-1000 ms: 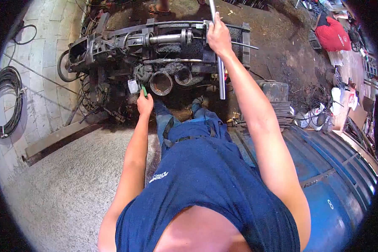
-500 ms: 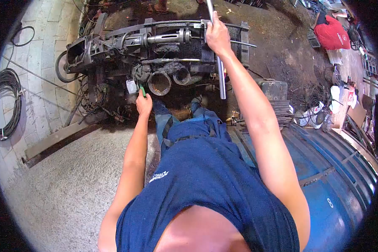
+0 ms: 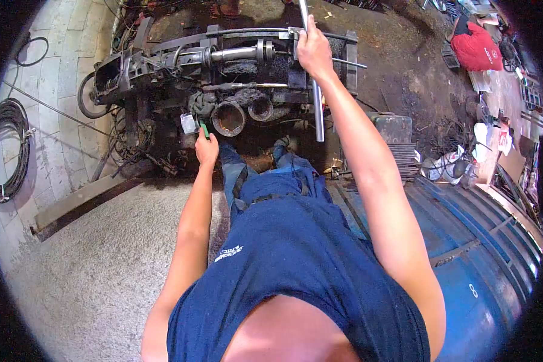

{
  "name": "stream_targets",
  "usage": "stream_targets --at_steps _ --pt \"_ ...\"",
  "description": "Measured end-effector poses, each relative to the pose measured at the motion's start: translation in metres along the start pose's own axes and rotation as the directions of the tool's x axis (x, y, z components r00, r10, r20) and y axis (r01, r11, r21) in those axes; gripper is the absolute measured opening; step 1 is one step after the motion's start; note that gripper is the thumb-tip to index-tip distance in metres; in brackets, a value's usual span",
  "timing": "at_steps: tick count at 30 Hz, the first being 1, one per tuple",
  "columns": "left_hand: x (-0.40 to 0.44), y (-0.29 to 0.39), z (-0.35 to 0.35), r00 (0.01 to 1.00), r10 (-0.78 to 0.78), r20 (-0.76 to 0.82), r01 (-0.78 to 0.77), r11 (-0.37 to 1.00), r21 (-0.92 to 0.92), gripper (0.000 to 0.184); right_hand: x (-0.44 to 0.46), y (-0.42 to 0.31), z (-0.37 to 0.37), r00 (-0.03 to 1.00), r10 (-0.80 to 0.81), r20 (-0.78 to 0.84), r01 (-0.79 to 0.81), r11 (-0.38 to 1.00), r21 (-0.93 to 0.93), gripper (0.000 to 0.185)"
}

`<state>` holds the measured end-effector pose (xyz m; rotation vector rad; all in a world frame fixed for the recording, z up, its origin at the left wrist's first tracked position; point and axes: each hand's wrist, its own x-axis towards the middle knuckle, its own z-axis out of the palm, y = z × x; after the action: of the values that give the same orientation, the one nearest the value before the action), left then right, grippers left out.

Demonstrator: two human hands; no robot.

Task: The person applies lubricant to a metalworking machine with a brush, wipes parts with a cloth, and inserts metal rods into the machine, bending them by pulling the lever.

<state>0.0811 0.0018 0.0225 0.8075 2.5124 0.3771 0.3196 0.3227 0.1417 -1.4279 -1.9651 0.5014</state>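
Observation:
My right hand (image 3: 315,53) is wrapped round a long, shiny metal bar (image 3: 318,114) that crosses the far side of a greasy machine (image 3: 163,63). The bar's lower end hangs free in front of the machine. Along the machine runs a bright, round shaft (image 3: 238,53) with collars, to the left of that hand. My left hand (image 3: 207,148) is closed on a slim green handle (image 3: 204,130); whatever it joins is hard to make out. Close by are a small whitish box (image 3: 189,123), a dark rag (image 3: 203,105) and two open-ended pipes (image 3: 229,119) under the machine.
A coil of black cable (image 3: 9,151) lies on the tiles at left. Blue ribbed metal (image 3: 458,241) spreads at right, near stacked rods (image 3: 398,158) and a dark box (image 3: 394,128). A red cloth (image 3: 478,49) lies farther back. A person's foot (image 3: 224,11) shows at the top.
The slot that showed in the machine's shaft is out of sight now, so the shaft appears to have turned. Both hands keep nearly the same place and grip.

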Motion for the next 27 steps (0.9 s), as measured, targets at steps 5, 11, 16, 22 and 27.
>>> stream_targets --at_steps 5,11,16,22,27 --pt "-0.001 0.002 -0.001 1.000 0.008 -0.011 -0.008 1.000 -0.001 0.049 -0.001 0.000 0.002 1.000 -0.002 0.019 0.001 1.000 0.005 0.049" --pt "-0.002 0.004 -0.002 1.000 -0.007 -0.010 0.007 1.000 -0.005 0.049 -0.001 -0.004 0.004 0.997 0.064 0.050 -0.065 0.998 0.006 0.050" --pt "-0.001 0.001 0.000 1.000 0.008 -0.017 -0.008 1.000 -0.014 0.049 0.000 0.003 0.006 0.998 0.050 0.038 -0.051 0.999 0.015 0.051" --pt "0.000 -0.004 0.005 0.996 0.057 -0.063 -0.059 0.998 -0.018 0.048 -0.001 0.000 0.001 0.996 0.066 0.055 -0.067 0.997 0.024 0.051" --pt "-0.004 0.005 0.000 0.997 0.035 -0.063 -0.036 0.999 -0.014 0.047 0.000 -0.001 0.006 0.999 0.033 0.014 -0.033 0.998 0.047 0.051"
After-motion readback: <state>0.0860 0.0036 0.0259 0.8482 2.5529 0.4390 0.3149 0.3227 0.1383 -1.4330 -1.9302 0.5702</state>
